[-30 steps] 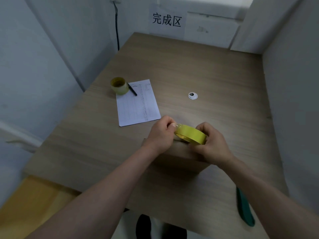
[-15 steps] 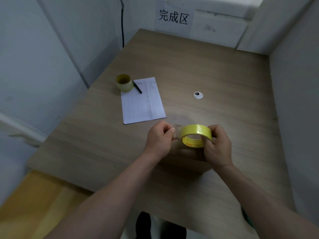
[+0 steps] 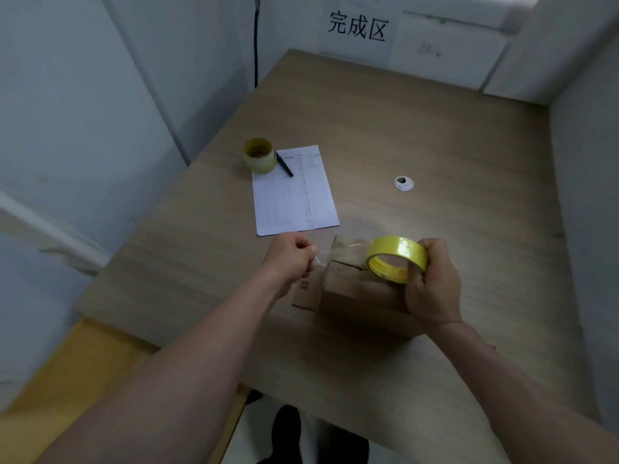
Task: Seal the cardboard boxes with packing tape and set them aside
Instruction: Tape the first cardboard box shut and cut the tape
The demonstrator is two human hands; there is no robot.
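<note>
A small brown cardboard box sits on the wooden table in front of me, a side flap sticking out on its left. My right hand grips a yellow roll of packing tape just above the box's right end. My left hand pinches the free end of a clear tape strip, pulled out leftward from the roll across the box top.
A second tape roll, a black pen and a printed sheet lie at the table's left. A white round cable grommet sits mid-table. White walls close in on three sides; a sign hangs on the back wall.
My hands have drawn apart: the left moved left pulling out a strip of tape, the right moved right with the roll. The box between them now shows.
</note>
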